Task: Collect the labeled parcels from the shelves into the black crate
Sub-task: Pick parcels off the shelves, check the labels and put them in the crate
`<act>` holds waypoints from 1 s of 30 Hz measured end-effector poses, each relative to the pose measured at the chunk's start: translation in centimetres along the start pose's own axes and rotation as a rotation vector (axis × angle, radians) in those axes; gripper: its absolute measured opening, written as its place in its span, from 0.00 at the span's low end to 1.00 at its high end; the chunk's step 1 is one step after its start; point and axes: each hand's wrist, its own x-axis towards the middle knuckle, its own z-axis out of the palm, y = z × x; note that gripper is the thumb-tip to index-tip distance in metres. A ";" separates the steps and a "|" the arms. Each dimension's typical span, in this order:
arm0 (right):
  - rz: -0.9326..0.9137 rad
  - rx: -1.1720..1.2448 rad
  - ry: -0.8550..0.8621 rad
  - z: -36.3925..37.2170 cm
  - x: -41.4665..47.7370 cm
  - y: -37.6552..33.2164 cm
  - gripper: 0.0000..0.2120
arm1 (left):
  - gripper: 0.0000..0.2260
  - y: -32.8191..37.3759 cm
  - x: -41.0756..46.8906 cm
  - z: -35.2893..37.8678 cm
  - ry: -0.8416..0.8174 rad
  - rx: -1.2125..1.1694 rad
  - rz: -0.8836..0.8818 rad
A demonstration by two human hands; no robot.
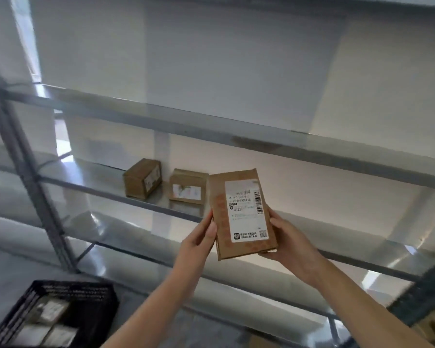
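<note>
The black crate (93, 310) is sitting low at the left, holding a few labeled parcels (53, 310). Above it, the left hand (199, 244) and the right hand (292, 247) are gripping a flat brown parcel (241, 214) by its lower side edges, fingers curled around it, its label facing the camera. Behind it, two small labeled boxes (142, 178) (187, 187) are resting near each other on the metal shelf (98, 172).

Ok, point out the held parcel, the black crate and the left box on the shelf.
held parcel (248, 209), head view, on its white label.
black crate (75, 291), head view, on its far wall.
left box (133, 183), head view, on its plain brown face.
</note>
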 end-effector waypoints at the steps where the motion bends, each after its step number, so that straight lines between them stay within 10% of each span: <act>1: 0.020 -0.019 -0.031 2.5 1.8 0.3 0.18 | 0.25 0.1 -0.5 -2.8 0.043 -0.004 0.004; 14: 0.100 -0.148 -0.487 31.4 15.1 5.1 0.19 | 0.28 1.9 -11.2 -31.7 0.424 0.059 0.094; 30: 0.206 -0.300 -0.910 42.5 29.0 7.7 0.17 | 0.54 3.4 -13.0 -42.1 0.789 0.359 -0.031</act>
